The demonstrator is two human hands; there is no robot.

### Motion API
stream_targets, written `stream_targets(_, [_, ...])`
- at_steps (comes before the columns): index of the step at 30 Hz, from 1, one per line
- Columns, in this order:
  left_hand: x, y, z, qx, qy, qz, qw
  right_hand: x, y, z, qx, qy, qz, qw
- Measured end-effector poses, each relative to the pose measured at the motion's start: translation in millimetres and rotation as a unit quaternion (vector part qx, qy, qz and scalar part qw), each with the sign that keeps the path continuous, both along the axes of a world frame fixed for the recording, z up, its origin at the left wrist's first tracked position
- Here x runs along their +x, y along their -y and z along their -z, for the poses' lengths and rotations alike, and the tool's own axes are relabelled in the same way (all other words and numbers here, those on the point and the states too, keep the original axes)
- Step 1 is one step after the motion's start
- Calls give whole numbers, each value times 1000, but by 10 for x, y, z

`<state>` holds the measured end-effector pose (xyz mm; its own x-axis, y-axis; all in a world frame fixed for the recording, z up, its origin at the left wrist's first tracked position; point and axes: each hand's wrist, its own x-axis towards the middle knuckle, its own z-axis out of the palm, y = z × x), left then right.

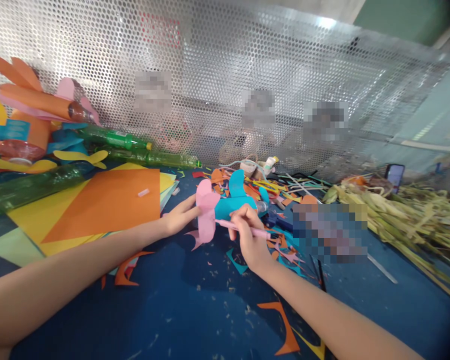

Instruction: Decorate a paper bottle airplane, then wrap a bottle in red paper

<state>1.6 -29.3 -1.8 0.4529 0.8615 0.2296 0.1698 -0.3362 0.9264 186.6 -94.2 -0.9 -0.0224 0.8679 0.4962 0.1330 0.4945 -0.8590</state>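
Observation:
My right hand grips a pink pen, its tip pointing left at a pink paper cut-out with rounded lobes and a curled lower end. At the left edge of this paper is my left hand, closed on it with some fingertips hidden behind. Just behind the pink paper lies a plastic bottle wrapped in blue paper, with blue fin-like pieces standing up from it. The bottle's clear neck shows past my right hand.
Coloured paper sheets lie to the left, beside green plastic bottles and orange paper-covered bottles. Paper scraps litter the blue table. Dry husks pile up right. A perforated metal panel stands behind.

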Motion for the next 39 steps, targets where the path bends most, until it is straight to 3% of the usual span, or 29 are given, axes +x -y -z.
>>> stream_targets(7, [3, -10, 4, -1, -3, 5, 1000, 0, 16, -44, -31, 20, -17, 999])
stream_targets(16, [-4, -6, -3, 6, -6, 11, 1000, -6, -27, 39, -9, 12, -18, 1000])
stream_targets(26, [3, 3, 1, -1, 10, -7, 1000, 6, -29, 66, 5, 67, 3, 998])
stream_targets(28, [-1, -3, 10, -3, 11, -8, 1000, 12, -14, 68, 24, 78, 7, 997])
stream_targets(30, [-11, -13, 22, 2, 5, -6, 1000, 7, 17, 57, 95, 112, 15, 989])
stream_targets(33, [-33, -34, 52, 19, -9, 0, 1000, -36, 99, 11, 275, 197, -6, 941])
stream_targets(39, [-49, -61, 104, 34, -12, 23, 999, -141, 306, -91, 534, 345, -119, 763])
